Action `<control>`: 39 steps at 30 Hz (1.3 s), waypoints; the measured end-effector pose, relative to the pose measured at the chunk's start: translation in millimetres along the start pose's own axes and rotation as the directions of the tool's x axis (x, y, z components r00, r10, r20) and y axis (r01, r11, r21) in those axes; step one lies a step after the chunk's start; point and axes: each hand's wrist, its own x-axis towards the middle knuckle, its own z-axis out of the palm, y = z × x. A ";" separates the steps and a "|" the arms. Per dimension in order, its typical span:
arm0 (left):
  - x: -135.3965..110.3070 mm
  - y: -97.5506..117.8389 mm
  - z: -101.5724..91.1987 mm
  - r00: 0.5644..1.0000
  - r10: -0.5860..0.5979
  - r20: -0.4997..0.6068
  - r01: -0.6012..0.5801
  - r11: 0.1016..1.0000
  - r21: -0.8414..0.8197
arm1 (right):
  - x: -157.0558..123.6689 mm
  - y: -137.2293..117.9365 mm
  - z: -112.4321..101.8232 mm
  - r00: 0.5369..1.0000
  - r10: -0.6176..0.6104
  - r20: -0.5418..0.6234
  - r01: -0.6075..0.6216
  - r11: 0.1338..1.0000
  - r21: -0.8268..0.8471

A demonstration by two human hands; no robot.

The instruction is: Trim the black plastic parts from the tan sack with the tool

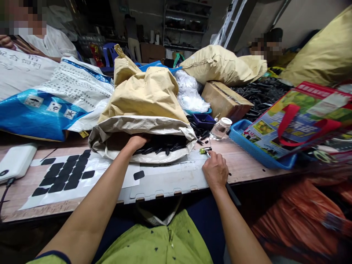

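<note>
My left hand (140,140) reaches into the mouth of a tan woven sack (148,99) lying on the table. Its fingers are hidden inside, so what they touch cannot be made out. Black elongated pieces (167,146) fill the opening beside it. My right hand (216,169) is closed around a small hammer (205,150) at the table's front edge. The hammer's head has a yellow-green end and a metal part, and its black handle sticks out below my palm. Under the sack's mouth lies a flat grey board (170,182), with one black rounded patch (139,175) to its left.
Rows of black patches (66,172) lie on white paper at left, near a white power bank (18,161). To the right stand a clear jar (220,128), a cardboard box (225,99) and a blue basket (264,146) holding a printed bag (297,121). Other people sit beyond the sacks.
</note>
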 end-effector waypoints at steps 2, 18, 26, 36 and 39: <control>-6.3 2.9 -2.2 0.999 0.019 0.026 -0.020 0.999 0.026 | 0.3 -0.1 1.1 1.000 0.000 -0.005 0.000 1.000 -0.002; -124.5 60.2 19.6 0.858 0.441 -0.264 -0.508 0.809 -0.298 | -0.6 1.7 3.3 1.000 0.003 -0.013 -0.003 1.000 -0.004; -146.1 47.4 47.1 0.910 0.408 -0.076 -0.414 0.878 -0.239 | -1.3 0.5 1.2 1.000 0.013 -0.004 -0.013 1.000 0.011; -158.7 28.9 44.0 0.947 0.308 -0.086 -0.315 0.945 -0.082 | 3.4 13.6 -25.9 0.985 0.167 0.050 -0.172 0.900 0.400; -157.5 30.7 46.3 0.968 0.242 -0.063 -0.246 0.966 -0.075 | -11.5 7.0 -45.1 0.977 0.169 0.132 -0.214 0.747 0.629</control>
